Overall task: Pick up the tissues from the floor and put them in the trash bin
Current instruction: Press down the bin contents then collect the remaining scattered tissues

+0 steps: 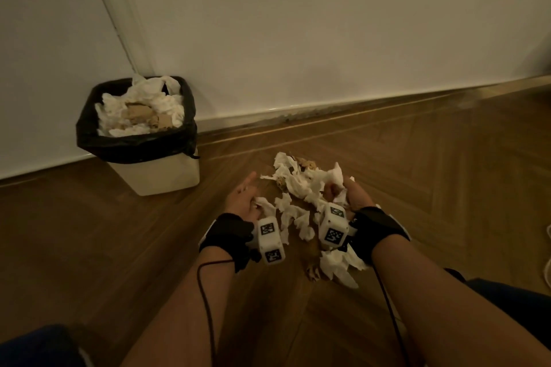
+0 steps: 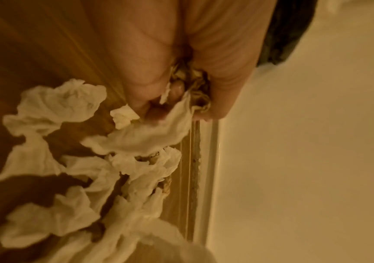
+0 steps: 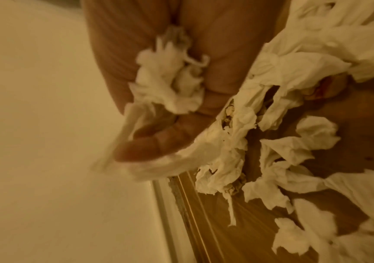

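Observation:
Several crumpled white tissues [image 1: 301, 188] lie in a heap on the wooden floor, with a few brown scraps among them. My left hand [image 1: 243, 198] is at the heap's left edge, and its curled fingers [image 2: 177, 89] grip a white tissue and brown paper. At the heap's right side, my right hand [image 1: 343, 194] clutches a wad of white tissue [image 3: 170, 85] in its curled fingers. More loose tissues [image 1: 340, 265] lie just below my right wrist. The trash bin [image 1: 167, 176], white with a black liner, stands to the left by the wall, heaped with tissues.
A white wall and baseboard [image 1: 328, 112] run just behind the heap and the bin. A white cord [image 1: 547, 250] shows at the right edge of the floor. My knees in blue fabric [image 1: 512, 301] frame the bottom of the view.

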Demonstrator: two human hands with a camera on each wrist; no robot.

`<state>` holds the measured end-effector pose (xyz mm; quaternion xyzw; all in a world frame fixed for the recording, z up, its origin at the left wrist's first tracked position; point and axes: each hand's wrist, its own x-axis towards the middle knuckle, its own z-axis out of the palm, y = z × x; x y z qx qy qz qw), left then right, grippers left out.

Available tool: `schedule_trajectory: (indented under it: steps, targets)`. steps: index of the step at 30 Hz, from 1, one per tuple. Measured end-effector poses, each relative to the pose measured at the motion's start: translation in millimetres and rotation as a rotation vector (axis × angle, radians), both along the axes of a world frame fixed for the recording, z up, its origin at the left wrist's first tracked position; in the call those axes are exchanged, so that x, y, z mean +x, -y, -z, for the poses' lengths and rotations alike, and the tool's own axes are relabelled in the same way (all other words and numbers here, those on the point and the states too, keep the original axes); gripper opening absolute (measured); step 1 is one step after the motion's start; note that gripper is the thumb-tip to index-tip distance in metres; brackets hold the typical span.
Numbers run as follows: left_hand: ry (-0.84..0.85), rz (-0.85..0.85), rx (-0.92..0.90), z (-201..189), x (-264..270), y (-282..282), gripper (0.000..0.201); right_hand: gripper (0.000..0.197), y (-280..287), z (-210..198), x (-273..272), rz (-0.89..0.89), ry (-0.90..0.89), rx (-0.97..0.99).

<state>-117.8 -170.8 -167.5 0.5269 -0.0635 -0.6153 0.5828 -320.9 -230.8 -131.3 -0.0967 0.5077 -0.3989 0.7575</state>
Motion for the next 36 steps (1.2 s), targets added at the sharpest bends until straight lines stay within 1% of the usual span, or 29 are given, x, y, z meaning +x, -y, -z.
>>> schedule_trajectory:
  steps: [3, 4, 6, 7, 9, 10, 12, 13, 15, 16, 17, 18, 21, 23, 24, 25, 27, 28, 29, 30, 32, 34, 36]
  targets:
    - [-0.123, -0.036, -0.037, -4.8, 7.3, -2.0, 0.06, 0.046, 1.6, -1.7, 6.6, -0.123, -0.282, -0.094]
    - [-0.177, -0.057, -0.058, -6.6, 8.4, -2.4, 0.061, 0.05, 2.8, -2.2, 8.7, -0.121, -0.289, -0.111]
    - [-0.336, -0.121, -0.083, -8.9, 8.9, -2.7, 0.056, 0.054, -2.4, -3.8, 9.8, -0.17, -0.206, -0.161]
    - [-0.396, -0.157, -0.088, -9.8, 8.1, -3.4, 0.05, 0.054, -7.1, -5.7, 9.2, -0.2, -0.132, -0.169]
    - [-0.461, -0.226, -0.1, -12.5, 5.7, -4.9, 0.046, 0.04, -14.2, -9.5, 8.4, -0.159, 0.045, -0.099]
    - [-0.459, -0.243, -0.102, -14.8, 4.1, -6.3, 0.044, 0.031, -16.3, -12.2, 9.7, -0.145, 0.085, -0.056]
    - [-0.388, -0.251, -0.083, -20.9, 1.9, -7.5, 0.033, 0.018, -17.5, -17.0, 13.7, -0.191, 0.016, -0.039]
    - [-0.321, -0.25, -0.066, -24.0, 1.7, -7.4, 0.025, 0.015, -18.6, -20.5, 16.0, -0.227, -0.022, -0.056]
    - [-0.146, -0.209, -0.014, -33.2, 2.7, -8.6, 0.014, 0.023, -21.8, -26.7, 20.5, -0.267, -0.047, -0.081]
    - [-0.068, -0.17, 0.019, -36.0, 4.1, -9.5, 0.011, 0.031, -24.4, -29.3, 21.9, -0.265, -0.029, -0.087]
    - [-0.027, -0.137, 0.033, -38.8, 4.5, -10.5, 0.009, 0.036, -27.3, -33.7, 23.6, -0.239, 0.005, -0.076]
    - [-0.019, -0.12, 0.03, -44.4, 5.2, -11.8, 0.01, 0.039, -29.0, -38.0, 25.9, -0.207, 0.027, -0.064]
    - [0.046, -0.097, 0.004, -67.1, 7.3, -9.2, 0.022, 0.037, -31.2, -55.9, 34.2, -0.21, -0.096, -0.089]
    - [0.059, -0.101, -0.039, -90.2, 9.9, -8.2, 0.031, 0.031, -30.8, -73.3, 38.4, -0.225, -0.151, -0.14]
    - [0.027, -0.099, -0.062, -102.1, 12.4, -7.6, 0.036, 0.024, -32.0, -84.5, 40.2, -0.216, -0.114, -0.151]
    - [-0.01, -0.098, -0.084, -113.9, 15.4, -7.3, 0.039, 0.023, -32.7, -96.6, 42.1, -0.193, -0.047, -0.146]
    - [-0.055, -0.093, -0.127, -140.1, 19.7, -8.3, 0.036, 0.021, -33.0, -122.8, 46.8, -0.158, 0.071, -0.149]
    - [-0.058, -0.091, -0.15, -155.8, 20.2, -10.7, 0.033, 0.019, -36.0, -138.7, 49.6, -0.167, 0.115, -0.169]
    - [-0.061, -0.089, -0.178, -171.3, 20.0, -14.2, 0.03, 0.022, -40.2, -154.0, 52.0, -0.185, 0.145, -0.199]
    - [-0.054, -0.083, -0.198, -186.0, 20.1, -17.3, 0.029, 0.027, -44.1, -168.8, 54.8, -0.227, 0.136, -0.237]
    - [0.018, -0.049, -0.212, -211.9, 20.0, -24.6, 0.027, 0.037, -53.5, -196.7, 60.1, -0.294, 0.006, -0.323]
    - [0.116, -0.018, -0.191, -233.8, 21.9, -35.3, 0.019, 0.036, -60.5, -218.2, 66.0, -0.254, -0.021, -0.395]
    - [0.143, -0.029, -0.241, -251.3, 26.6, -44.6, 0.011, 0.038, -67.8, -238.4, 68.9, -0.239, -0.022, -0.437]
